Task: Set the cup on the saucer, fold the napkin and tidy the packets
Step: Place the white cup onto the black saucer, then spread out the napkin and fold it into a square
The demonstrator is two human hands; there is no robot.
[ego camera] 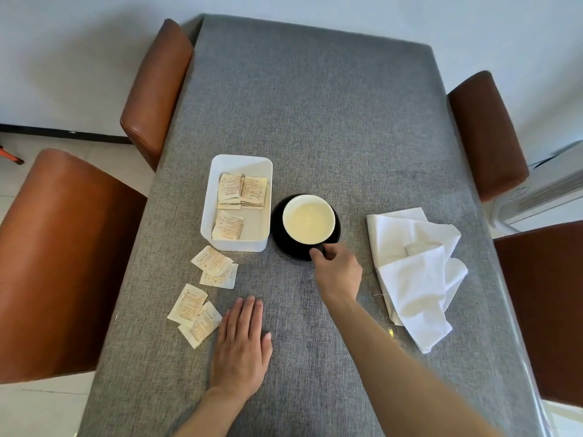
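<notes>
A black cup (308, 220) with a cream inside stands on a black saucer (279, 238) in the middle of the grey table (315, 105). My right hand (339, 271) pinches the cup's handle at its near side. My left hand (241, 345) lies flat on the table, fingers straight, beside loose packets (195, 313). More loose packets (216, 266) lie nearer the white tray (208, 216), which holds several packets (241, 192). A crumpled white napkin (413, 272) lies to the right of the cup.
Brown leather chairs stand around the table: two on the left (63, 263) (154, 86) and two on the right (485, 134) (549, 310). A white appliance (542, 190) sits on the floor at the right.
</notes>
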